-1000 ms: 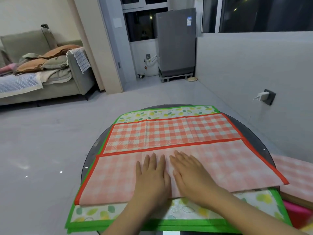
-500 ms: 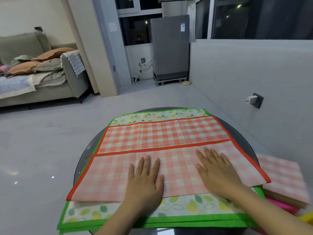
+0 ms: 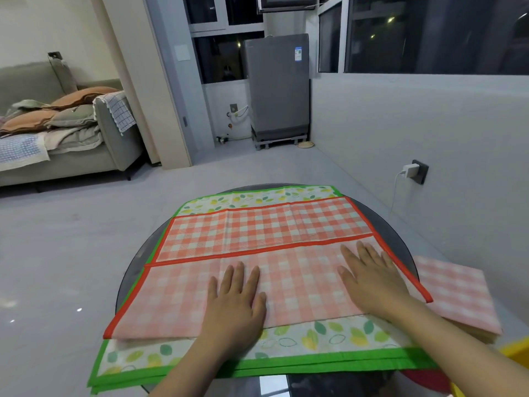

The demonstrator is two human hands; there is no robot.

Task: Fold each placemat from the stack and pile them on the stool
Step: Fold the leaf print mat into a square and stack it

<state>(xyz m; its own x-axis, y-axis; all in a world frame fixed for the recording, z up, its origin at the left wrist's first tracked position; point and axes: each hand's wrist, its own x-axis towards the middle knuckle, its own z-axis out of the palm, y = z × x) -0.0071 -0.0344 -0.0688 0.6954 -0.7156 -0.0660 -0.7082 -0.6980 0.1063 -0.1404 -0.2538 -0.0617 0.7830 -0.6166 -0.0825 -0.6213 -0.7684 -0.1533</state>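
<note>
A red-checked placemat [image 3: 266,230] with a red border lies on top of the stack, its near half folded over so the pale underside [image 3: 177,296] faces up. My left hand [image 3: 236,299] presses flat on the middle of that folded flap. Toward the flap's right end, my right hand [image 3: 372,279] also lies flat with fingers spread. Beneath are green-bordered leaf-print placemats [image 3: 329,336] on a round dark glass table [image 3: 128,282]. A folded pink-checked placemat [image 3: 461,293] rests on the pile at the right, the stool under it hidden.
A wall runs along the right with a plugged-in charger [image 3: 412,171]. A grey sofa [image 3: 71,156] heaped with cushions stands far left. A grey washing machine [image 3: 277,87] stands at the back. Red and yellow items [image 3: 512,351] show at the lower right corner.
Both hands started side by side at the flap's middle. The right hand slid right along the folded flap, and the left hand stayed near the middle.
</note>
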